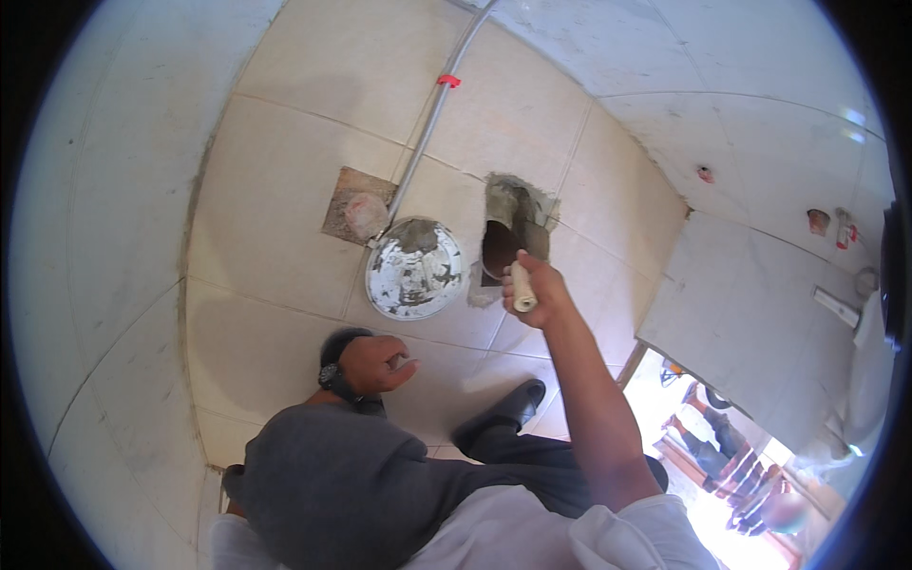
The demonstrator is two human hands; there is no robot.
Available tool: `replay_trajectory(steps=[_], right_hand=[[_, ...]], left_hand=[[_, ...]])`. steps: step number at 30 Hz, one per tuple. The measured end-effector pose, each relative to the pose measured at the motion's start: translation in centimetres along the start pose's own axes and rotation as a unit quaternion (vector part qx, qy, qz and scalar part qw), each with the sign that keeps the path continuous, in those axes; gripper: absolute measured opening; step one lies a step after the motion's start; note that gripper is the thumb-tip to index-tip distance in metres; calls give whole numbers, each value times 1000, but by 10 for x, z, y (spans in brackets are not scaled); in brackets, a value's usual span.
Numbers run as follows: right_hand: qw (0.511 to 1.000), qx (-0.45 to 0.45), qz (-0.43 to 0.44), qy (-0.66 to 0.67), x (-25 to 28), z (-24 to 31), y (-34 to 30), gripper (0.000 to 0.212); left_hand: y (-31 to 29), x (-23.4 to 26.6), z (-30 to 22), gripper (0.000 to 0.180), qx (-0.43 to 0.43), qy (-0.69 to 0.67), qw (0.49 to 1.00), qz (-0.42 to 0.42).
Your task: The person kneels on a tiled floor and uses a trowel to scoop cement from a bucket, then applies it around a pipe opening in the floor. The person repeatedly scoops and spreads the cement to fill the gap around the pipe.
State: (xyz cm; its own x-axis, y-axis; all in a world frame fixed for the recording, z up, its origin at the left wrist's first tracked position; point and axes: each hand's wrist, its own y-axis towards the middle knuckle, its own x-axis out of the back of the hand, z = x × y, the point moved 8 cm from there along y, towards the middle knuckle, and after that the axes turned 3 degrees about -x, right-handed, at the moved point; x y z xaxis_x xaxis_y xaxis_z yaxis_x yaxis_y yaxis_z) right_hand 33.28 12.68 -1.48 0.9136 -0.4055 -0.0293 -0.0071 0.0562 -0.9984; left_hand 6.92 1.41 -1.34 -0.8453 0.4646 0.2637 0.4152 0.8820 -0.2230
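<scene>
Floor (275, 237) below, handle (522, 291) in right hand (547, 291)

No text, label, number or sign could be read. Dial of the black round wristwatch (329, 375) was too small to make out; no readable marking showed on the round white, grey-smeared container (415, 275) or cream cylindrical handle (522, 288).

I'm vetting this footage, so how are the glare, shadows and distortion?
Head view: the lower-right opening is washed out by glare; head view: the left wall bows and corners go black; head view: soft shadows darken the floor tiles, yet the right hand looks clear.
</scene>
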Motion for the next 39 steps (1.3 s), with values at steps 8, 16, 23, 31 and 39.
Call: replay_trajectory(steps=[8, 16, 23, 31, 39], right_hand=[[735, 285, -195, -584, 12, -8, -78, 34], [487, 502, -192, -688, -32, -17, -76, 32], [419, 535, -199, -706, -37, -6, -51, 32], [432, 504, -139, -735, -44, -6, -36, 28], [560, 405, 50, -721, -30, -25, -22, 35]], left_hand=[[-22, 60, 41, 23, 133, -198, 928, -286], [10, 52, 47, 43, 120, -248, 930, -242], [13, 49, 47, 39, 123, -215, 936, -250], [19, 63, 14, 39, 69, -178, 953, -236], [19, 71, 2, 38, 73, -142, 957, -243]])
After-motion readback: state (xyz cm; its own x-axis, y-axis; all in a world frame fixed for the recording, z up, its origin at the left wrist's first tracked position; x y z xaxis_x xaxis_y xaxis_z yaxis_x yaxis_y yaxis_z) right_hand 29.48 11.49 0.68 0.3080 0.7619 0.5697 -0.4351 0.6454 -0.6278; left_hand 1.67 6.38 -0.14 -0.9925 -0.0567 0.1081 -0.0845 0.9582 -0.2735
